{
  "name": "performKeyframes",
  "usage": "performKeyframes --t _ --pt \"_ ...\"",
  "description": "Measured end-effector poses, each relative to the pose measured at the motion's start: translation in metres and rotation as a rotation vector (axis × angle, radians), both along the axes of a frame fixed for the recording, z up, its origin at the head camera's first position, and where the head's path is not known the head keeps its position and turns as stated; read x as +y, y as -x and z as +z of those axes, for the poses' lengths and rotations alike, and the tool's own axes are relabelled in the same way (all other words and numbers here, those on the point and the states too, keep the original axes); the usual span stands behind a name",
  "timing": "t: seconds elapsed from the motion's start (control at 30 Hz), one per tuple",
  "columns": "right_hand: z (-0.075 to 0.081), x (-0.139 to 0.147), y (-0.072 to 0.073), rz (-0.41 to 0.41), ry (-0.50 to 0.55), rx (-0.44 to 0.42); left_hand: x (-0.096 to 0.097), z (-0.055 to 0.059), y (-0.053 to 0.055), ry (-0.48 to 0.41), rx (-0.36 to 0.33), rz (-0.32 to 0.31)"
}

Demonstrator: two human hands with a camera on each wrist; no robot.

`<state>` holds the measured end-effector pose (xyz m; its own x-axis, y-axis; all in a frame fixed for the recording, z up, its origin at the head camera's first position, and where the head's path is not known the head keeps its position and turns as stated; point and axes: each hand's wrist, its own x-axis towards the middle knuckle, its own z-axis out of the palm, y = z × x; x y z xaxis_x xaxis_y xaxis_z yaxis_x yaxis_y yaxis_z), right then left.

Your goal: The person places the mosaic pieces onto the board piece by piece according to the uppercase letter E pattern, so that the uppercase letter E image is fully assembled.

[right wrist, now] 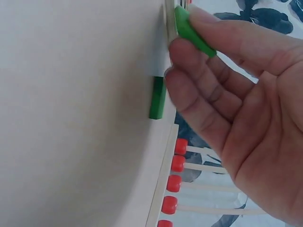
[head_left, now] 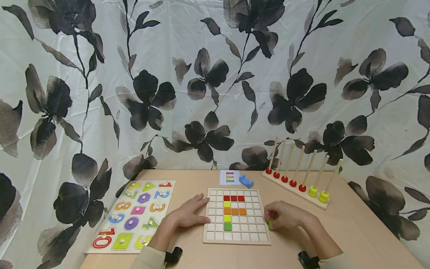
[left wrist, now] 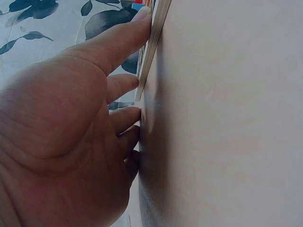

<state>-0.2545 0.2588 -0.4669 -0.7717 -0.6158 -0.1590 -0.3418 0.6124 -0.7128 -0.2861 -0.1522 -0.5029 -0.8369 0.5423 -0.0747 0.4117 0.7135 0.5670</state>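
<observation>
A wooden grid board (head_left: pixel 236 242) of white squares lies on the table between the hands. Its coloured tiles form a red row, a yellow, an orange row, a yellow and a green tile (head_left: pixel 227 226). My left hand (head_left: pixel 188 213) rests at the board's left edge, thumb and fingertips against it, fingers extended. Beside the right edge, my right hand (head_left: pixel 287 215) pinches a green tile (right wrist: pixel 191 32) between thumb and fingers. A second green tile (right wrist: pixel 157 98) lies on the table beneath that hand in the right wrist view.
Behind the board lie a small pattern card (head_left: pixel 225 179) and a blue curved piece (head_left: pixel 246 182). A number puzzle board (head_left: pixel 112 231) stretches along the left, partly under the left forearm. At the back right stands a peg rack (head_left: pixel 324 205) with red and yellow beads. Floral cloth hangs behind.
</observation>
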Motion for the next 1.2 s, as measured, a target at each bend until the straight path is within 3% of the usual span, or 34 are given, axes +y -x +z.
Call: performKeyframes --t 0.37,0.7,0.9,1.2 --pt "0.009 -0.005 0.014 -0.095 0.046 0.101 0.0 0.0 -0.001 -0.013 -0.002 -0.005" --pt "0.017 -0.031 0.023 -0.177 0.178 0.144 0.001 0.002 -0.001 -0.012 -0.005 -0.004" --pt "0.017 -0.045 0.023 -0.185 0.256 0.162 0.0 0.0 -0.001 -0.015 0.017 -0.015" --pt "0.01 -0.06 0.021 -0.179 0.242 0.196 0.0 -0.003 0.001 0.001 0.03 -0.016"
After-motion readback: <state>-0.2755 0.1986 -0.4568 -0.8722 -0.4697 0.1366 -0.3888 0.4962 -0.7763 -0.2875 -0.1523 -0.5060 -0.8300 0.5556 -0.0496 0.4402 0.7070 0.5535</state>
